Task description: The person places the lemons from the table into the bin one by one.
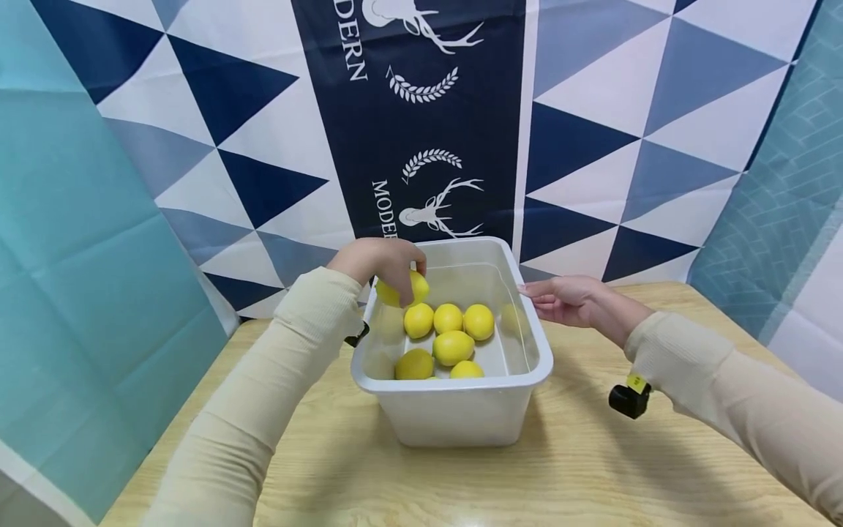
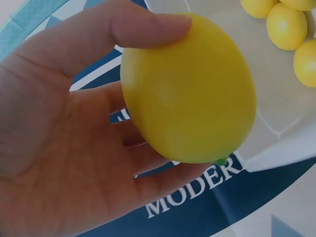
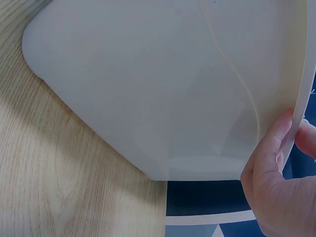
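My left hand (image 1: 385, 260) holds a yellow lemon (image 2: 192, 94) over the left rim of a white plastic bin (image 1: 454, 413). In the left wrist view the thumb lies across the lemon's top and the fingers curl behind it; a small green tip shows at its lower end. Several more lemons (image 1: 453, 348) lie on the bin's floor, some partly hidden by its front wall. At the bin's right side, my right hand (image 1: 579, 301) pinches the rim, with thumb and fingers on either side of it in the right wrist view.
The bin stands on a light wooden table (image 1: 369, 483). Behind it hangs a patterned cloth (image 1: 586, 110) with triangles and deer prints, and a teal cloth (image 1: 85, 256) hangs at the left. A small black camera (image 1: 630, 400) is strapped under the right wrist.
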{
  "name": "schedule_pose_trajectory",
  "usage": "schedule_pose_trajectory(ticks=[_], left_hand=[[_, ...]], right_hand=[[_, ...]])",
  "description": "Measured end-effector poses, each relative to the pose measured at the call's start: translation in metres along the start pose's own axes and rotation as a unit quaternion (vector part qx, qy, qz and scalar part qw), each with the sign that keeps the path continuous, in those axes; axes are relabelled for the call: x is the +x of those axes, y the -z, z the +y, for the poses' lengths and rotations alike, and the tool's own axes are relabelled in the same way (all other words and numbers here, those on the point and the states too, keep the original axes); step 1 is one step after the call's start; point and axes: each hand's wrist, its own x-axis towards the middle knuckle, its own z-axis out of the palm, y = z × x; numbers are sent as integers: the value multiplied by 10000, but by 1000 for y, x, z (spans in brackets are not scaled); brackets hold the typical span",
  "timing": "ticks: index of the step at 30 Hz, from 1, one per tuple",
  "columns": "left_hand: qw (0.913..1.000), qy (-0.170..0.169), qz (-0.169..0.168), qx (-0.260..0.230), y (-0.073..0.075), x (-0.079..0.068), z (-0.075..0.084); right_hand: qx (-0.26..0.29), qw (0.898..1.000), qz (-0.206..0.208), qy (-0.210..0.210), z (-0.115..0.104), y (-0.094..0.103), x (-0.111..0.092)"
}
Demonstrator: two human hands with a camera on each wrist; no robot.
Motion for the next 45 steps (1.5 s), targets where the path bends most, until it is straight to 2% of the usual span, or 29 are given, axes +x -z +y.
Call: schedule_pose_trajectory(ticks=[9,15,20,24,30,33,39,45], left_hand=[[9997,33,21,-251,-8,17,6],[9999,126,69,-75,-10,23,7],[9994,233,237,59,-15,21,1],[9985,260,466,79,-15,16,-5],[9948,-134,1009,61,-16,5,-17],[9921,-189,1232,-117,-18,-8,-31],[9858,20,1664,-225,-29,-35,-59],[9748,93,2215,-257,-46,-48,-88]], right_hand=[[49,10000,-19,-6,4,1,0],[39,10000,-23,29,2,2,-3],[-59,10000,-12,46,1,-3,-2],[-39,10000,49,18,0,-5,-1],[-43,10000,8,63,0,-3,0],[-120,9999,36,56,-2,-9,0],[-156,9998,126,-71,-5,-14,0],[60,9996,236,-166,-2,-18,-2]])
